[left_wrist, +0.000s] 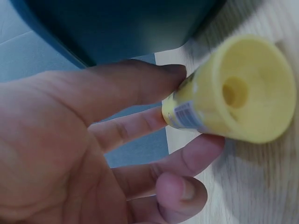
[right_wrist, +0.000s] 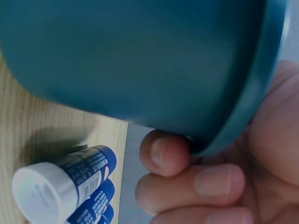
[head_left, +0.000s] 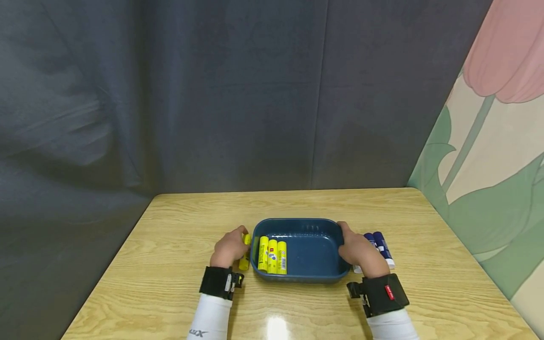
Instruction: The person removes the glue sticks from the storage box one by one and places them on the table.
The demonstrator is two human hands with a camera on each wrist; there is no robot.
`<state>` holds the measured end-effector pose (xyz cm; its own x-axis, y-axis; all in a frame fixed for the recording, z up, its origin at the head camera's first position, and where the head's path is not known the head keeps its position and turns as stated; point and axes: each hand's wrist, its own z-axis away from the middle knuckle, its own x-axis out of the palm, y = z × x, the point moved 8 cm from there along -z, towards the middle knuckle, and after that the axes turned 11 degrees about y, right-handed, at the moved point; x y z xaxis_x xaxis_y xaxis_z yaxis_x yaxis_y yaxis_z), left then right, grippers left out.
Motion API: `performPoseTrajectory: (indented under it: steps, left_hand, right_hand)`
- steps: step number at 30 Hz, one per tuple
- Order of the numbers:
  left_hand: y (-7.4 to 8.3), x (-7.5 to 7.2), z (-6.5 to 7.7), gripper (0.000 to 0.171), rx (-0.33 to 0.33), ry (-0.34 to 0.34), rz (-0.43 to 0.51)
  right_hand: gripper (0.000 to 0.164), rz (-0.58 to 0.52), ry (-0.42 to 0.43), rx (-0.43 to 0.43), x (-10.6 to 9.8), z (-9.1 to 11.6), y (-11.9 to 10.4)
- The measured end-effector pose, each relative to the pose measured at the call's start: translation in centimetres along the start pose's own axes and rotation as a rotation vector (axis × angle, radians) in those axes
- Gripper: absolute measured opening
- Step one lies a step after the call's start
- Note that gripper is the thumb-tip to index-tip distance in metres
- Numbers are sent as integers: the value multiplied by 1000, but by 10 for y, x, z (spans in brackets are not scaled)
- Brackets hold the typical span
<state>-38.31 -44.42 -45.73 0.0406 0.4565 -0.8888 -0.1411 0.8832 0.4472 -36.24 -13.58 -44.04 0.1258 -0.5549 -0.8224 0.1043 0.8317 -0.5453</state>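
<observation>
A dark blue rectangular dish [head_left: 316, 278] stands mid-table, with several yellow glue sticks [head_left: 272, 256] side by side at its left end. Left of the dish, my left hand [head_left: 229, 246] pinches another yellow glue stick [left_wrist: 201, 100] between thumb and fingers; its hollow yellow end faces the wrist camera, close to the wooden surface. At the opposite end, my right hand [head_left: 359, 248] grips the dish's rim, fingers curled under its outer edge in the right wrist view. Beyond that hand lie several blue glue sticks [head_left: 384, 250] with white ends, partly hidden by it.
The wooden table [head_left: 170, 264] extends around the dish. A dark grey curtain [head_left: 238, 94] hangs behind the table's far edge. On the right, a wall with a painted flower [head_left: 488, 156] borders the table.
</observation>
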Motion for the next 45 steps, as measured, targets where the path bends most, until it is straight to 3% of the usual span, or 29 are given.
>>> performPoseTrajectory:
  steps: [45]
  left_hand:
    - [3,-13,1,50,14,60,-22]
  right_hand:
    - [68,18,-7,-2,0,-2,0]
